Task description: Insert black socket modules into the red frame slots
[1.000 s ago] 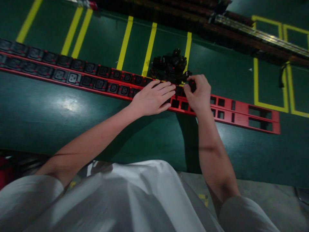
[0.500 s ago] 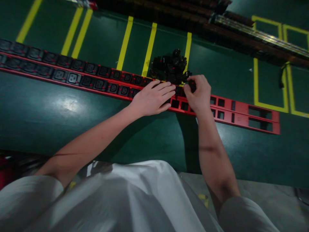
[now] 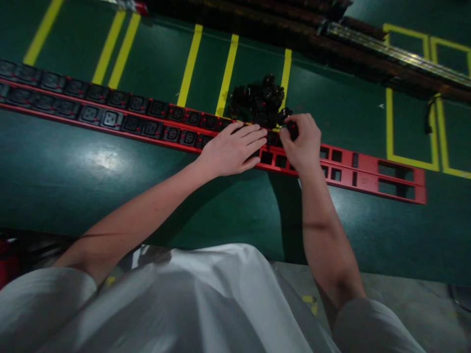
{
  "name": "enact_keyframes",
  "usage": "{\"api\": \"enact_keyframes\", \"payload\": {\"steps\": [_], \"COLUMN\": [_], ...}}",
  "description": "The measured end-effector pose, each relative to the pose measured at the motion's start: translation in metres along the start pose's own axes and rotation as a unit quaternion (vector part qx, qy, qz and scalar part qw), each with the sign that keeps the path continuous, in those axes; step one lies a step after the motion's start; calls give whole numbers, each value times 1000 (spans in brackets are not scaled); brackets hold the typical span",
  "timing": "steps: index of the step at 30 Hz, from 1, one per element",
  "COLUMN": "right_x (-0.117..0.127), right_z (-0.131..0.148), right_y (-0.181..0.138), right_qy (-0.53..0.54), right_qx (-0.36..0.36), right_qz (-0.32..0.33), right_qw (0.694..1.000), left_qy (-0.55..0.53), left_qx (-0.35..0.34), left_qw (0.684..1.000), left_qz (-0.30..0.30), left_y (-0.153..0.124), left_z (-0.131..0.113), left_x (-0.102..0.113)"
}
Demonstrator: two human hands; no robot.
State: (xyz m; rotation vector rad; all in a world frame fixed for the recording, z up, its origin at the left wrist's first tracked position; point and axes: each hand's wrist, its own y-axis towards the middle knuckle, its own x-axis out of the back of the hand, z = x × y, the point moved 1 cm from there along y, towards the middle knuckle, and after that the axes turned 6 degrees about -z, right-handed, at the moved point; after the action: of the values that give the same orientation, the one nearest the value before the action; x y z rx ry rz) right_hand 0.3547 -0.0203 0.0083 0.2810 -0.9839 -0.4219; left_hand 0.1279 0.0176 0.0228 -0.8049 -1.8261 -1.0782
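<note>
A long red metal strip with two rows of square cutouts lies across the green table. Black power sockets fill both rows from its left end to about the middle, while the cutouts toward the right end are bare. My left hand rests flat over the strip with its fingers stretched out, covering some sockets. Just right of it, my right hand pinches a small black socket above the upper row. Behind both hands sits a pile of loose black sockets, touching or close to the strip's back edge.
Yellow tape lines mark the green table. Dark long rails run along the back, with a shiny metal bar at the right. A short black piece lies on the tape at the right.
</note>
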Motion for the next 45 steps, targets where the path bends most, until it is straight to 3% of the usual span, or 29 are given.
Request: {"api": "enact_keyframes", "payload": {"steps": [21, 45], "right_x": [0, -2], "right_z": [1, -3], "right_y": [3, 1], "right_qy": [-15, 5], "right_qx": [11, -2], "right_qz": [8, 11], "right_qw": [1000, 1000], "left_qy": [-48, 15], "left_qx": [16, -1], "left_qw": [998, 1000], "left_qz": [29, 7], "left_y": [0, 0], "left_z": [6, 1], "left_x": [-7, -1]}}
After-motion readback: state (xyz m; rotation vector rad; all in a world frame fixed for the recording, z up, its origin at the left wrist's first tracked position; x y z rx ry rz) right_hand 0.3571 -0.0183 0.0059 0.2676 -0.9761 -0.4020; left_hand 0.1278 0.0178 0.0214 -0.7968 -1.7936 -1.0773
